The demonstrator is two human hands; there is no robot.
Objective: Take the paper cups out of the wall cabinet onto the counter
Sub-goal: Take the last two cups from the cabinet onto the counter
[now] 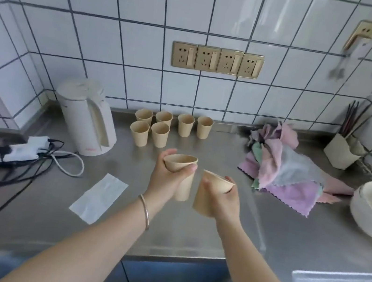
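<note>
Head view, single wide-angle camera, worn on the person's head. Faces forward and steeply down over a steel bench [190,227] toward a tiled wall [147,43]. Close range: both forearms rise from the lower edge, fingers [190,168] near frame centre. Beyond the fingers, wall sockets [217,60]; below them, the bench's front edge. Straight lines bow toward the edges. No second view to overlap.

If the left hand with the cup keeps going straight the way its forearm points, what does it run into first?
Probably the front pair of paper cups standing on the counter, most likely the right one of that pair. The left hand holds its cup above the counter, so depth is uncertain; it might pass over them.
</note>
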